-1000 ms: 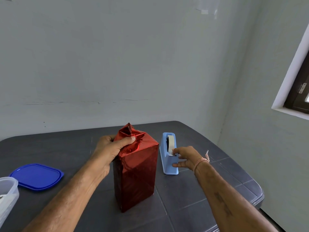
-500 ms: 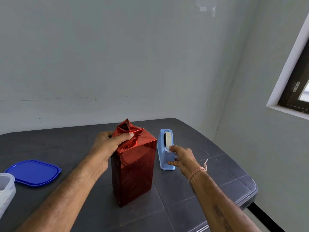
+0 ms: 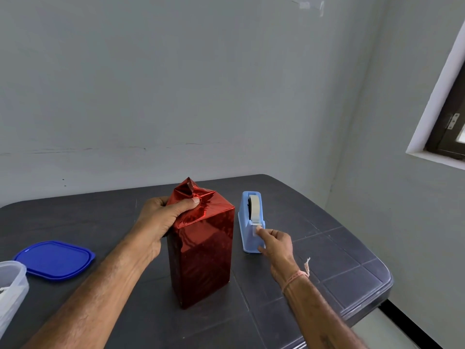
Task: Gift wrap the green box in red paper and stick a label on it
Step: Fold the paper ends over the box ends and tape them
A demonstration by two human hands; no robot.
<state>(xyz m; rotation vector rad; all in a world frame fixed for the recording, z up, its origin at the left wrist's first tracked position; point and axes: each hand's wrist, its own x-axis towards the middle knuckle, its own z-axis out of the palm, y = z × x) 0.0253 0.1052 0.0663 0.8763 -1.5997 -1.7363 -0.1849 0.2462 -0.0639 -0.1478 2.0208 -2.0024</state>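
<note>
The table [image 3: 339,260] is dark grey and matte, with shallow grid grooves and rounded corners. At its near left edge stands a translucent plastic container [image 3: 11,285] with rounded walls, cut off by the frame. Just beyond it lies a flat, glossy blue lid [image 3: 55,259], a rounded square with a raised rim.

The box [image 3: 203,255] stands upright at the middle of the table, nearer the front edge than the back. It is tall and rectangular, and fully covered in red paper [image 3: 201,217], a mirror-bright foil. The foil is smooth on the sides and crumpled into a peaked gather at the top.

The left hand [image 3: 161,220] grips the upper left corner of the box, with the thumb clamped on the gathered foil. The right hand [image 3: 275,244] is well apart from it, at the near end of the tape dispenser [image 3: 249,238]. Its forefinger tip rests on the free tape end [image 3: 254,229], its thumb sits against the lower front face, and the remaining fingers are curled. A thin thread band [image 3: 295,277] circles the right wrist.

The tape dispenser is pale blue plastic and wedge-shaped. It stands just right of the box, carrying an off-white tape roll [image 3: 254,205].

Beyond the back edge rises a plain grey wall [image 3: 176,84]. A white-framed window [image 3: 450,132] is set in the right wall.
</note>
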